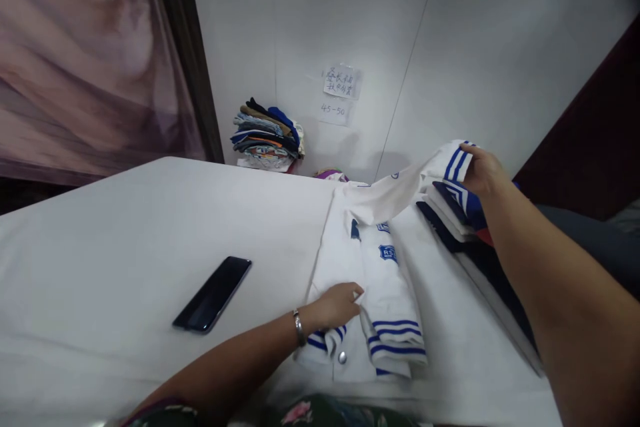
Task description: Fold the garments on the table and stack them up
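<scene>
A white jacket (390, 293) with blue stripes, blue badges and a silver snap button lies partly folded on the white table, close to my body. My left hand (340, 305), with a silver bracelet at the wrist, pinches the jacket's front edge near its middle. Off to the right, my right hand (483, 170) grips the striped cuff of one sleeve and holds it up. That sleeve stretches from the jacket's far end to the hand, above the table. Part of the jacket's collar end is hidden under the raised sleeve.
A black phone (214, 295) lies on the white table (125, 233) to the left. Folded clothes (480, 267) are stacked at the right, partly behind my right arm. Beyond the far edge stands a clothes pile (267, 133) by the wall, under paper notes (340, 83).
</scene>
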Demonstrator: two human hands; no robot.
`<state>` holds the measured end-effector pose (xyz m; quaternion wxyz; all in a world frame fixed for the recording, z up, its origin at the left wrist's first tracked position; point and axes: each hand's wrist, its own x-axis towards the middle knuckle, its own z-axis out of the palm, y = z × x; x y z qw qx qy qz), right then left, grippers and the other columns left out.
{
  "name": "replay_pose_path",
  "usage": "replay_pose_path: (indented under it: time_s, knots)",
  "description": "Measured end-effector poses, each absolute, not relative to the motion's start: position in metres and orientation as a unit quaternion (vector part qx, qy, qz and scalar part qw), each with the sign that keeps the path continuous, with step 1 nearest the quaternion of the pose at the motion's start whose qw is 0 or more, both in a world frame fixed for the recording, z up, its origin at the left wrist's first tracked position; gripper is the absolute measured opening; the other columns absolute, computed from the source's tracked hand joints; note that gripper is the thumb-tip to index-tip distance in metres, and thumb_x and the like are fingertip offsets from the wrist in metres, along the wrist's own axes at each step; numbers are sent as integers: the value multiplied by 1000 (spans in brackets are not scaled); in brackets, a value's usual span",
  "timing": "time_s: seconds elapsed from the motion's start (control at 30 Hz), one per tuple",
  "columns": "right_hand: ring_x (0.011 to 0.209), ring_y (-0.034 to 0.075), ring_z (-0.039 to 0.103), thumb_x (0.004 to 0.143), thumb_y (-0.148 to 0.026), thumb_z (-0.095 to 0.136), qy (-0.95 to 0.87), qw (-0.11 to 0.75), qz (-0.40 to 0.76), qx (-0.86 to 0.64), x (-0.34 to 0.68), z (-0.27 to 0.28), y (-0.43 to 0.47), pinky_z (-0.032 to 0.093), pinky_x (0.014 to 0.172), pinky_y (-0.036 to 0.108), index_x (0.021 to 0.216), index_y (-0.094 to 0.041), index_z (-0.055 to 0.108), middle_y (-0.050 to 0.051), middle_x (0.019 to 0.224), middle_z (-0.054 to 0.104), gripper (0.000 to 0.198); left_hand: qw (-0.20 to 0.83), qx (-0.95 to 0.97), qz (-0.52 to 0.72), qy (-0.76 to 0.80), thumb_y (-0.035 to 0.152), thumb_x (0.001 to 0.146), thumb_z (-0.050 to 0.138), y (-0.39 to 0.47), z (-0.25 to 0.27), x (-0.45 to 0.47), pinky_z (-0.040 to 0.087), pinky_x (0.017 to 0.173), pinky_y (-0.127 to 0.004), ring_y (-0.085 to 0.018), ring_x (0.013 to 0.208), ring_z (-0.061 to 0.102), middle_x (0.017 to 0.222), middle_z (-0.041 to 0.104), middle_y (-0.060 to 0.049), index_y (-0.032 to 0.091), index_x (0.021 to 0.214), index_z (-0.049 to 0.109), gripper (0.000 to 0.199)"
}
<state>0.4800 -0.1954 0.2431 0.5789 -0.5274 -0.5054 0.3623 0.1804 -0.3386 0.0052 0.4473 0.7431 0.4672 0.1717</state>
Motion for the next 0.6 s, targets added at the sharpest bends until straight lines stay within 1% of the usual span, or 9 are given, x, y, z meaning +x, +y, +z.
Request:
replay_pose_path:
  time_s: [0.1, 0.17, 0.27, 0.33, 0.4, 0.43, 0.5, 0.57, 0.6]
  knots:
    - [99, 16, 64, 102, -24, 30, -508, 577, 322, -553, 483, 236, -199, 46, 81, 30, 142, 7, 30, 32, 134, 50, 51, 499, 700, 164, 483, 25, 71, 60, -336, -11, 186, 43, 60, -29, -18, 68, 59, 79, 66, -3, 17, 112, 63, 42]
    - [95, 16, 65, 101, -27, 37, -525, 580, 304, -544, 479, 234, -205, 47, 80, 31, 137, 4, 39, 27, 125, 59, 48, 528, 682, 178, 474, 26, 72, 61, -336, -15, 185, 41, 57, -27, -17, 64, 57, 74, 63, -1, 16, 111, 63, 41]
    - [82, 17, 66, 90, -35, 57, -557, 570, 320, -512, 461, 237, -224, 50, 73, 30, 115, -9, 59, 13, 100, 70, 36, 572, 646, 189, 469, 33, 74, 63, -337, -12, 183, 39, 54, -26, -14, 57, 53, 72, 62, 0, 16, 112, 62, 42]
    - [71, 16, 65, 81, -35, 67, -607, 526, 335, -494, 439, 237, -244, 50, 67, 28, 97, -17, 65, 3, 81, 69, 24, 612, 597, 206, 476, 41, 77, 62, -332, -6, 181, 38, 50, -25, -12, 52, 51, 75, 63, -1, 16, 113, 61, 44]
    - [64, 14, 61, 75, -32, 70, -705, 430, 332, -456, 409, 226, -269, 48, 62, 26, 83, -18, 65, -1, 71, 64, 17, 646, 527, 274, 480, 48, 82, 58, -323, 2, 175, 41, 50, -25, -11, 55, 53, 84, 66, -5, 16, 111, 60, 44]
    - [65, 14, 60, 75, -31, 70, -771, 354, 317, -424, 391, 215, -282, 47, 62, 26, 83, -18, 66, -1, 72, 64, 16, 660, 484, 323, 475, 50, 83, 56, -317, 6, 171, 44, 54, -25, -12, 60, 57, 90, 67, -7, 15, 110, 61, 44]
    - [76, 15, 61, 79, -22, 63, -870, 221, 268, -350, 354, 181, -306, 46, 70, 27, 91, -18, 69, 2, 85, 69, 14, 691, 388, 415, 447, 54, 87, 52, -304, 11, 162, 50, 64, -28, -15, 71, 63, 98, 68, -11, 14, 108, 61, 47]
    - [81, 17, 61, 79, -14, 59, -918, 101, 228, -307, 319, 134, -323, 45, 76, 28, 88, -17, 70, 4, 89, 70, 14, 727, 302, 451, 421, 58, 87, 51, -295, 12, 153, 53, 76, -34, -21, 83, 66, 101, 70, -14, 12, 108, 62, 52]
    - [82, 17, 61, 80, -15, 60, -924, 56, 225, -305, 304, 110, -329, 45, 76, 28, 89, -17, 70, 5, 91, 70, 14, 741, 272, 453, 415, 58, 86, 53, -293, 9, 150, 53, 81, -36, -24, 89, 67, 102, 71, -15, 11, 108, 63, 53]
